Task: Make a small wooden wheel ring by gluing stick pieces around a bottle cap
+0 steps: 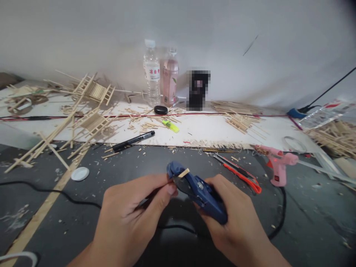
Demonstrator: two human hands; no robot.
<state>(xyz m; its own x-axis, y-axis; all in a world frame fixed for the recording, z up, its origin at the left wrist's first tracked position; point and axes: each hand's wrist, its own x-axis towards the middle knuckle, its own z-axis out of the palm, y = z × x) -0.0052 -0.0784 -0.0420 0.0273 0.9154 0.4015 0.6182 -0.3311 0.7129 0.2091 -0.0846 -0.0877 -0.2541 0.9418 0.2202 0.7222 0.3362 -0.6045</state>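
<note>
My right hand [230,211] is wrapped round a blue hand cutter [207,198], its hooked jaw pointing up and to the left. A short pale wooden stick [183,172] lies across the dark blade, between the jaws. At the cutter's tip, my left hand [133,207] is closed, thumb and fingertips pinched together at the stick's near end. My fingers hide most of that end. Both hands are above the dark tabletop [178,244].
A pink glue gun [278,163] and an orange utility knife [240,176] lie to the right. Beyond are a black marker [133,140], a yellow-green highlighter [170,126], two bottles [152,79], and scattered sticks. Stick-built frames [94,92] stand at left. A black cable [63,194] crosses the table.
</note>
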